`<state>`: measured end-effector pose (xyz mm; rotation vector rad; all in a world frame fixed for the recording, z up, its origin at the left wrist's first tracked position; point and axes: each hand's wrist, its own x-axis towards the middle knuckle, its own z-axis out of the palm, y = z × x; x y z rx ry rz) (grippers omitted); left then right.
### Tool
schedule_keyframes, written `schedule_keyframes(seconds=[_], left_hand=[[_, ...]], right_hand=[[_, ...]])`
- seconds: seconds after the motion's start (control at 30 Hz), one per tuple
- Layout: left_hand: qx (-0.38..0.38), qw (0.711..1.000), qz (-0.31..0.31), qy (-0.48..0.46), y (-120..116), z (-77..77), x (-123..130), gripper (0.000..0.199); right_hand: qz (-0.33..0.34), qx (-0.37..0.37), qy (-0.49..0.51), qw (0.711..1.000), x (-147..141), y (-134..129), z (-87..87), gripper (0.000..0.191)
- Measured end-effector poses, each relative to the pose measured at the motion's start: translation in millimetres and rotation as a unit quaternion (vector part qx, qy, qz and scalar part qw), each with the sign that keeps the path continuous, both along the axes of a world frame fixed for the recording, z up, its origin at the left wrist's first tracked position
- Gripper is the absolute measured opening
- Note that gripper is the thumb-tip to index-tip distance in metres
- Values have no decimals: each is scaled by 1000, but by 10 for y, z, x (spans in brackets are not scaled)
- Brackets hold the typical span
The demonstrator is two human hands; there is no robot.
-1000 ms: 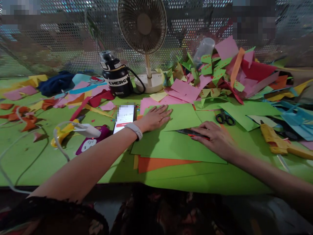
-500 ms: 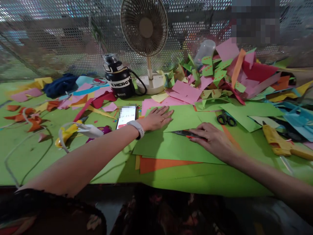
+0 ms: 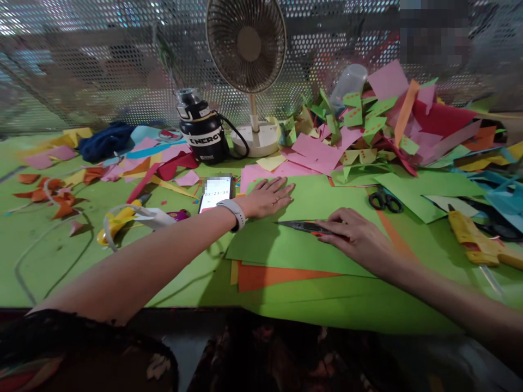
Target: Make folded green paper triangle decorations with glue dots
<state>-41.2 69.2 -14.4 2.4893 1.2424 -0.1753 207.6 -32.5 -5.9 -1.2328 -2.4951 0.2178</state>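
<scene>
My left hand (image 3: 269, 197) lies flat with fingers spread on a sheet of green paper (image 3: 261, 245). On that wrist is a light grey watch band (image 3: 235, 212). My right hand (image 3: 353, 234) grips dark-bladed scissors with orange-red on the handle (image 3: 300, 225); they lie low over the green sheet, their tip pointing left toward my left hand. A slit or paper edge runs beside the blades. Fingers hide most of the handle. Under the green sheet, orange paper (image 3: 281, 276) sticks out toward me.
Black-handled scissors (image 3: 385, 200) and a yellow glue gun (image 3: 472, 234) lie to the right. A phone (image 3: 216, 191) sits by my left wrist. Behind stand a black bottle (image 3: 202, 136), a fan (image 3: 248, 46) and a heap of coloured paper pieces (image 3: 359, 122). A white cable (image 3: 24, 261) loops at left.
The whole view has shifted slightly, so things appear a little further right. My right hand and the scissors have moved slightly left relative to the paper; my left hand stays flat.
</scene>
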Motion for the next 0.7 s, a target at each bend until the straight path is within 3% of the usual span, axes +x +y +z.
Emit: schedule_keyframes(seconds=[0.7], left_hand=[[20,1000,6,6,15,-49,25,65]], right_hand=[[47,-15,19,999,-255,89,-21,27]])
